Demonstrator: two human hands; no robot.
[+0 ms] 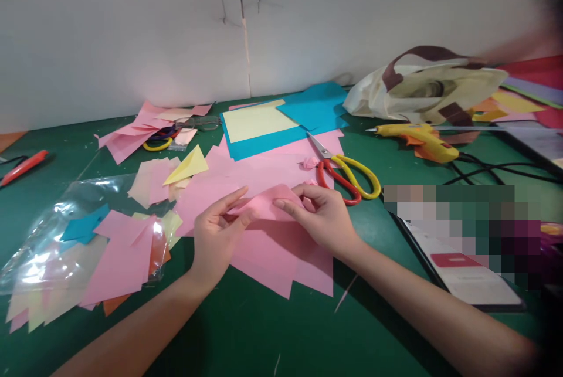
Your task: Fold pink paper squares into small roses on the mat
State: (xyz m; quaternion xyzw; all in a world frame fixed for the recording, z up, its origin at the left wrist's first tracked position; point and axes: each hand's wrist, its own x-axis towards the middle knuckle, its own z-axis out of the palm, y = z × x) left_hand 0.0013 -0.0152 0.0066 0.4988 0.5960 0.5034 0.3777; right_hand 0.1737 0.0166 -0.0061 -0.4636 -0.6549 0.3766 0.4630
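Between my two hands a small piece of pink paper point(273, 204) is held up, slightly bent. My left hand point(222, 233) pinches its left end between thumb and fingers. My right hand point(323, 218) grips the right end, thumb on the near face. Below them lie larger pink sheets point(275, 260), overlapping on the green table. Just beyond my right hand rest scissors point(341, 175) with one red and one yellow handle, blades parted a little. A small crumpled pink paper shape point(310, 163) sits beside the scissors, partly covered.
Blue sheets point(316, 107) and a cream sheet point(259, 122) lie at the back. A yellow glue gun point(422, 139), a cloth bag point(422, 92) and a tablet-like device point(475, 289) are at right. Paper pieces and a clear plastic bag point(48, 236) cover the left; a red-handled tool point(26, 167) lies farther left.
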